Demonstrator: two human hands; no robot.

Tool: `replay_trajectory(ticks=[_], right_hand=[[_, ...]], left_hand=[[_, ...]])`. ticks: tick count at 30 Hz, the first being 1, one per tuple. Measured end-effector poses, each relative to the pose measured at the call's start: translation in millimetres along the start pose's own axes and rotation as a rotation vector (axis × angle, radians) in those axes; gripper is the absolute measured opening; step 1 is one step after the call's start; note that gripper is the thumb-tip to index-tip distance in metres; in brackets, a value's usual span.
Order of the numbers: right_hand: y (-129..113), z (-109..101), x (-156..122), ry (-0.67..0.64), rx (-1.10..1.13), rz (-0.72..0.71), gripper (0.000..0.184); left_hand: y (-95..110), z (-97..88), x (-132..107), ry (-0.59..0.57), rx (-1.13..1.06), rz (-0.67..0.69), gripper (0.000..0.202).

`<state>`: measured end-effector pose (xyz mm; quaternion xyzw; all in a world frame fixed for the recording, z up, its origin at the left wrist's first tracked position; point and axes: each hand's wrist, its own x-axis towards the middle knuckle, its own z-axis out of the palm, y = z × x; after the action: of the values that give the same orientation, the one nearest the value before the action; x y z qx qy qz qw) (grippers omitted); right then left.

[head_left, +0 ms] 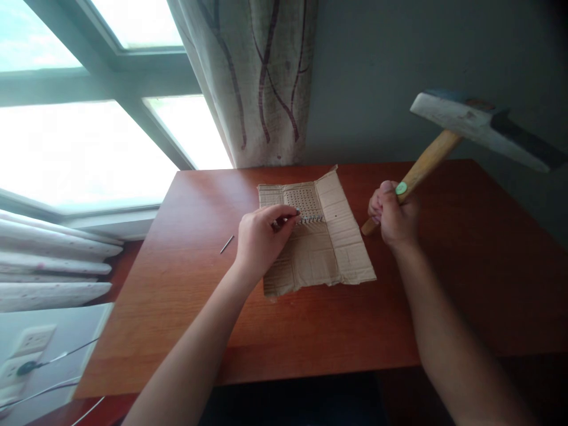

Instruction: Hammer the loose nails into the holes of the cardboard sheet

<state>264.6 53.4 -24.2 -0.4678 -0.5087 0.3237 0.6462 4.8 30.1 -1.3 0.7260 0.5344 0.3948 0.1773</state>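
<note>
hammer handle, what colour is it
The hammer handle is light tan wood, with a green sticker by the right hand; head view.

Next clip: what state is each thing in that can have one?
cardboard: flattened, lying on the table.
nail row: standing in the cardboard.
held nail: pinched, at the end of the nail row.
left hand: pinched shut on the held nail.
hammer: raised, head high over the table.
right hand: shut round the hammer handle.
loose nail: lying flat, apart from the cardboard.
</note>
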Motion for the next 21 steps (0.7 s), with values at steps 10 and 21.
replay_trajectory(ticks=[10,21], right_hand=[[-33.5,-32.9,0.1,-0.301,-0.412,0.067,0.049],[-118.3,-33.2,16.5,-0.806,-0.872,-0.077,0.057]], left_hand=[[-2.3,1.5,-1.7,0.003,-0.017,0.007,0.011],[-2.2,1.7,-0.3,-0.012,-0.008,0.020,0.009]])
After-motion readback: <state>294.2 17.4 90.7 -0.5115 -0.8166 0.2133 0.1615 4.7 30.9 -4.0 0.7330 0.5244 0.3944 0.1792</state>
